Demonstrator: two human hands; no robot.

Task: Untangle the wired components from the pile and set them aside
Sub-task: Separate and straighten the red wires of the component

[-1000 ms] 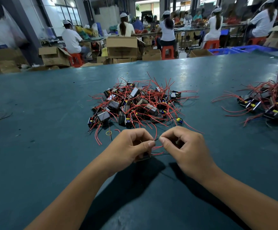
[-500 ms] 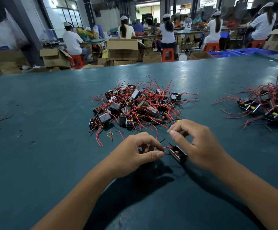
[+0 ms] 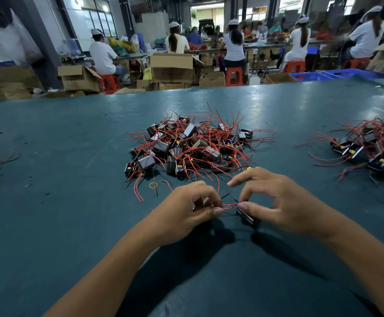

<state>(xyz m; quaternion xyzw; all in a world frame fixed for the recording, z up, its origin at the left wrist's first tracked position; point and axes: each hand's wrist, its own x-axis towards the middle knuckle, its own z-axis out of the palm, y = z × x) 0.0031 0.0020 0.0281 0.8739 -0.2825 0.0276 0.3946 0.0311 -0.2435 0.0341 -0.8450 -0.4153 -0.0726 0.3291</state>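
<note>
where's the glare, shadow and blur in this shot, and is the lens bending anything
Head view: overhead light glares off the far green table; dark shadows pool under both hands, left and right; the workers at the back are soft and smeared; the wide lens bows the table's far edge and stretches the forearms.

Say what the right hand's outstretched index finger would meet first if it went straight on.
Probably the left hand, or the bare table past it: the right hand points its finger leftward, across the near edge of the pile. Depth is unclear.
</note>
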